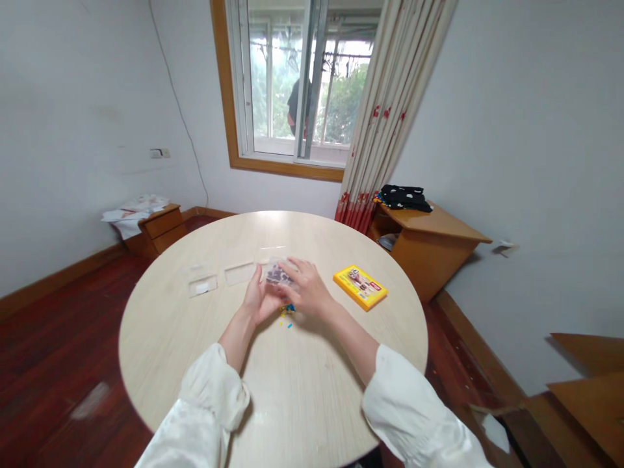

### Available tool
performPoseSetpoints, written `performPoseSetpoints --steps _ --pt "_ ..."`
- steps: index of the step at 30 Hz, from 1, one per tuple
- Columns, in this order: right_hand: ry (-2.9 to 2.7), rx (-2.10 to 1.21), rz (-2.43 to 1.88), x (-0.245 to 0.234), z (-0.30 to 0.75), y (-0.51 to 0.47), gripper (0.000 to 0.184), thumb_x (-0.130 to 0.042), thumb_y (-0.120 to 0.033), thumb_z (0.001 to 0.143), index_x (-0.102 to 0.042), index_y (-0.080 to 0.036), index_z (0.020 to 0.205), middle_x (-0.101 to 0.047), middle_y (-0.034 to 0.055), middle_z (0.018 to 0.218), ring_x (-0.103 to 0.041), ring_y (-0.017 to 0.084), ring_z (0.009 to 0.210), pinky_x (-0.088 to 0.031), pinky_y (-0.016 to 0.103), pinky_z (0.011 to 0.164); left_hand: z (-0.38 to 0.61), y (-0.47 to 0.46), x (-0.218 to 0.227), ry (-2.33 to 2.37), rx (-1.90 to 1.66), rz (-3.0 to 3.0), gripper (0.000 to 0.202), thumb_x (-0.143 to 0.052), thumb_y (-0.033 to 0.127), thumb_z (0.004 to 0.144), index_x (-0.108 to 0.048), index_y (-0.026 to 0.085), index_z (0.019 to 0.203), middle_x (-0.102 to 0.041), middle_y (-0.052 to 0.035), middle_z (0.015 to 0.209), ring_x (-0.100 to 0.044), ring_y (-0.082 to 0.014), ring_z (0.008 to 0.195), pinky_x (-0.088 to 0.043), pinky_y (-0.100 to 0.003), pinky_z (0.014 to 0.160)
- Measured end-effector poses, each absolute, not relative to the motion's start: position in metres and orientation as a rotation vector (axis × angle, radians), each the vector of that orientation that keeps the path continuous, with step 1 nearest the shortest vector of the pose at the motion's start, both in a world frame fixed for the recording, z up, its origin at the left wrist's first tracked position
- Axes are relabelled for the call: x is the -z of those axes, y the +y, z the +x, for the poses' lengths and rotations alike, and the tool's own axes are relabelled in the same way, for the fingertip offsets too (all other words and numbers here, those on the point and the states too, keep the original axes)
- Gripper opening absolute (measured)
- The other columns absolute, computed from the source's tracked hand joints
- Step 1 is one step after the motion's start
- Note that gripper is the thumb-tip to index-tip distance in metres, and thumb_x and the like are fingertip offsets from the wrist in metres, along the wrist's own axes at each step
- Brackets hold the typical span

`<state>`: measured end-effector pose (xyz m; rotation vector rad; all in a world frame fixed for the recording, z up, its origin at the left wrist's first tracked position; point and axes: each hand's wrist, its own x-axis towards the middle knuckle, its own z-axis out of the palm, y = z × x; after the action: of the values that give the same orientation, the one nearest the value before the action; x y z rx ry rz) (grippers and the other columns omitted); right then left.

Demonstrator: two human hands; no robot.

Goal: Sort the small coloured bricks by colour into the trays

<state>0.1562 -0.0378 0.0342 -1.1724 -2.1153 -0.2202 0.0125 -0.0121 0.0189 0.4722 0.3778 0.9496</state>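
Observation:
Between my hands is a small clear plastic box (277,273) with dark pieces showing through it. My left hand (262,300) supports the box from the left and below, its fingers partly hidden. From the right, my right hand (310,290) closes over the box, fingers on its top and side. Small blue and yellow pieces (287,309) lie on the table just beneath my hands, partly covered by them. Two clear plastic trays or lids, one nearer (239,273) and one farther left (203,285), rest to the left of my hands.
A yellow box (361,286) with a printed top lies on the round pale table (302,403), right of my hands. Beyond the table stand a wooden cabinet (433,224) with dark cloth and a low drawer unit (163,227) with papers. A person (295,107) is outside the window.

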Motion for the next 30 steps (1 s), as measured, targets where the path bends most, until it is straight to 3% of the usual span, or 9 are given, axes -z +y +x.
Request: performPoseSetpoints --steps 6,16,22,26,30 --pt "-2.076 0.199 -1.049 -0.006 0.120 -0.019 0.043 -0.050 -0.033 0.088 -0.054 -0.011 0.125 -0.051 0.0216 0.131 -0.045 0.028 0.124 -0.038 0.047 0.101 0.003 -0.009 -0.025 0.333 -1.100 0.206 0.039 -0.039 0.043 0.092 -0.063 0.012 0.092 -0.071 -0.0071 0.082 -0.068 -0.0145 0.074 -0.055 -0.025 0.071" --pt "-2.078 0.136 -1.007 -0.006 0.122 -0.021 0.042 -0.048 -0.032 0.088 -0.058 -0.008 0.120 -0.054 0.0206 0.129 -0.047 0.026 0.126 -0.040 0.042 0.102 0.004 -0.011 -0.034 0.465 -1.104 0.179 0.030 -0.038 0.030 0.092 -0.062 0.010 0.090 -0.069 -0.0059 0.068 -0.065 -0.0119 0.057 -0.053 -0.020 0.052" --pt "-1.730 -0.285 -1.070 -0.021 0.130 -0.023 0.033 -0.038 -0.032 0.092 -0.068 -0.021 0.103 -0.071 0.0062 0.100 -0.066 0.018 0.092 -0.050 0.030 0.084 0.001 -0.010 -0.024 0.494 -0.929 0.385 0.035 -0.040 0.044 0.088 -0.060 0.016 0.097 -0.068 -0.0080 0.074 -0.065 -0.0215 0.064 -0.053 -0.038 0.060" --pt "-1.357 -0.602 -0.986 -0.026 0.135 -0.018 0.026 -0.057 -0.043 0.081 -0.069 -0.020 0.087 -0.072 0.0032 0.086 -0.067 0.018 0.081 -0.051 0.030 0.077 0.002 -0.013 -0.023 0.469 -0.884 0.462 0.042 -0.044 0.047 0.086 -0.056 0.020 0.116 -0.068 -0.0101 0.086 -0.066 -0.0241 0.074 -0.051 -0.043 0.068" --pt "-0.873 -0.948 -0.879 -0.027 0.138 -0.008 0.044 -0.071 -0.053 0.062 -0.061 -0.017 0.086 -0.068 -0.0002 0.062 -0.066 0.016 0.059 -0.053 0.028 0.061 0.006 -0.019 -0.028 0.452 -0.874 0.497 0.046 -0.042 0.046 0.088 -0.051 0.020 0.124 -0.067 -0.0117 0.098 -0.066 -0.0251 0.084 -0.051 -0.043 0.072"
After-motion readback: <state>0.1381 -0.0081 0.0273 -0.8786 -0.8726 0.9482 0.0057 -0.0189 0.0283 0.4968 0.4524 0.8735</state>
